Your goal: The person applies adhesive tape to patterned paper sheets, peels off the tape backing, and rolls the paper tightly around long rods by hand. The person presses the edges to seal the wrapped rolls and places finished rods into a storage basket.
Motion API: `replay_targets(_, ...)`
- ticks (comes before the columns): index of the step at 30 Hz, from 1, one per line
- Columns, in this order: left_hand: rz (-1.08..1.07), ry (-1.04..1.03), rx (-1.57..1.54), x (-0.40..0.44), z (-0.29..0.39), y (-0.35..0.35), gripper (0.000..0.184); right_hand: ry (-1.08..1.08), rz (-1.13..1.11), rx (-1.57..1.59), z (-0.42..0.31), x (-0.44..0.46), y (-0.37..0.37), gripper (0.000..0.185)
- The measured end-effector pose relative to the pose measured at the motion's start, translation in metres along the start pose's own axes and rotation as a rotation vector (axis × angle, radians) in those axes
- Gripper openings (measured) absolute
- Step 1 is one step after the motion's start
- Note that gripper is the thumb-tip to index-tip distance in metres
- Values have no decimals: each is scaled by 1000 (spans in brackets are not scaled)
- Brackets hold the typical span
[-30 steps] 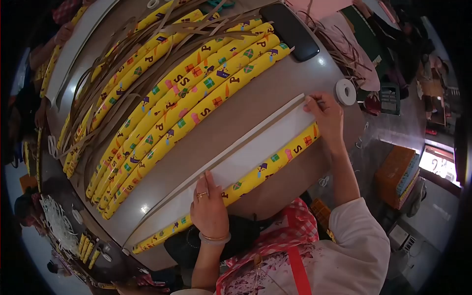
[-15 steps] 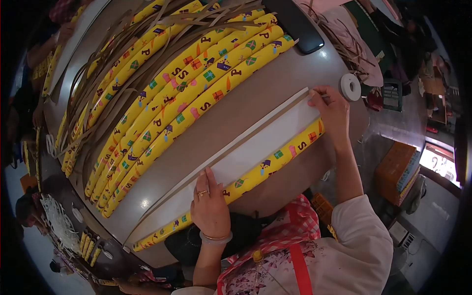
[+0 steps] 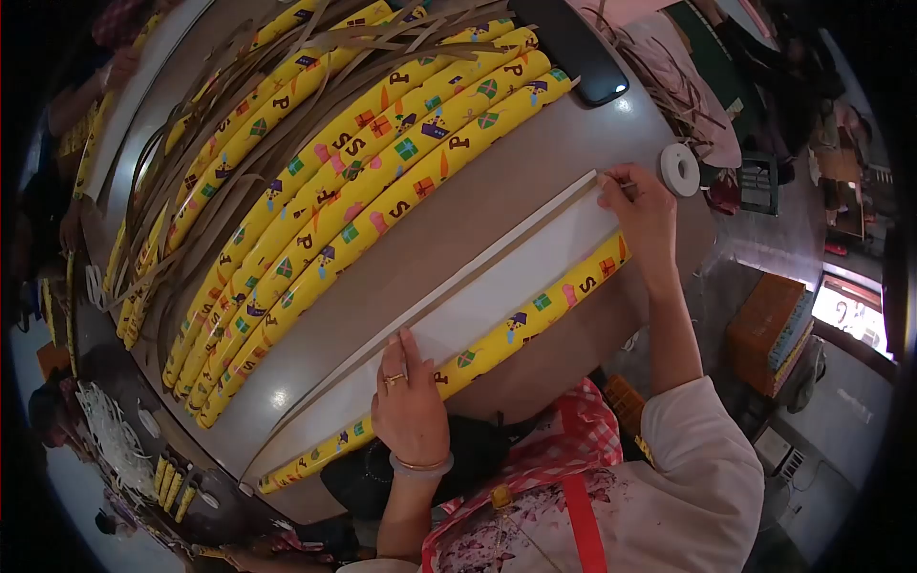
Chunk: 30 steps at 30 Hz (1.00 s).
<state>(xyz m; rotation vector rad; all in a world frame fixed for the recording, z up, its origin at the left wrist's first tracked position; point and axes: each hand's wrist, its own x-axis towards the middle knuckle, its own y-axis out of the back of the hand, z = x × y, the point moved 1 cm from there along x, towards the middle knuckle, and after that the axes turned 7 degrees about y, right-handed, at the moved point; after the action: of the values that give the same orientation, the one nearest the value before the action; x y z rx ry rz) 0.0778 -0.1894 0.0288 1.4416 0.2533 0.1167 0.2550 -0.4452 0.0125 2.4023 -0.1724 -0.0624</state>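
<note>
A yellow printed paper sheet, part rolled into a tube [image 3: 516, 325], lies across the table's near side with its white inner side [image 3: 487, 286] facing up. A narrow pale-and-brown strip [image 3: 478, 253] runs along the sheet's far edge, its brown lower-left end loose and curved. My left hand [image 3: 411, 411] rests on the sheet, fingers stretched out and tips at the strip. At the strip's upper-right end, my right hand [image 3: 645, 215] has thumb and forefinger pinched together. What lies between those fingertips is too small to make out.
Several yellow printed rolls [image 3: 382, 215] lie side by side beyond the sheet, with loose brown strips [image 3: 258, 86] over them. A black phone-like slab [image 3: 583, 67] and a white tape roll [image 3: 680, 170] sit to the right. Orange crates [image 3: 769, 329] stand on the floor. Other people are at the left.
Almost nothing differs. Both hands keep their places at the strip, and the view has shifted very slightly.
</note>
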Motion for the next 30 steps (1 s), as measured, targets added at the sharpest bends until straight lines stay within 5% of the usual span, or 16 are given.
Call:
replay_targets(15, 17, -10, -5, 0, 0, 1, 52, 129, 9, -48, 3, 2, -4, 14)
replay_targets(24, 50, -13, -30, -2, 2, 2, 46, -3, 20, 188, 9, 4, 1, 17)
replay_targets(30, 105, -48, -38, -5, -2, -6, 44, 382, 184, 140, -36, -38, -2, 14)
